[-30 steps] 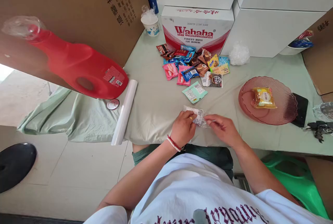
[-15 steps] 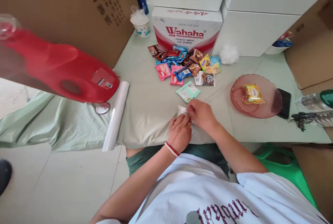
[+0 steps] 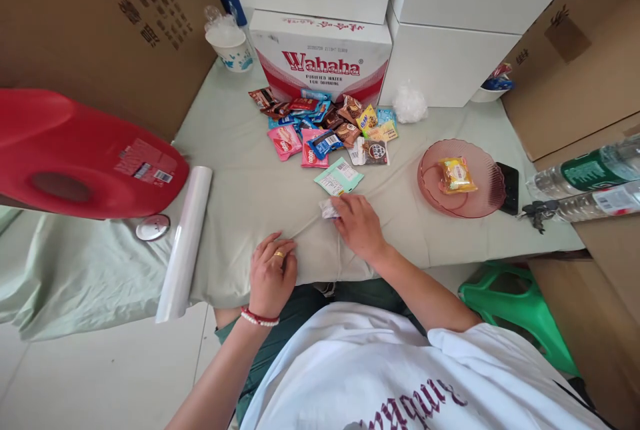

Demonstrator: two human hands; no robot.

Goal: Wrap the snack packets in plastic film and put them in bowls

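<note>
My right hand (image 3: 359, 227) has its fingers closed on a small white wrapped packet (image 3: 328, 209), which pokes out to the left of the fingertips. My left hand (image 3: 273, 267) lies on the cloth-covered table with loosely bent fingers and nothing in it. Just beyond the white packet is a flat mint-green packet (image 3: 339, 177). Behind that, a pile of small snack packets (image 3: 326, 143) in pink, blue, brown and yellow lies against the Wahaha carton (image 3: 321, 60). To the right, a pink clear bowl (image 3: 425, 187) holds a yellow-wrapped snack (image 3: 457, 175).
At left are a red bottle (image 3: 100, 150), a round tin-like disc (image 3: 153, 227) and a roll of clear film (image 3: 185, 243). A stuffed paper cup (image 3: 230, 47) and crumpled plastic (image 3: 410, 102) stand behind. Phone (image 3: 509, 189) and plastic bottles (image 3: 590, 173) lie at right.
My left hand has come off the white packet and moved left onto the cloth. My right hand now holds the packet alone. The whole view has shifted right.
</note>
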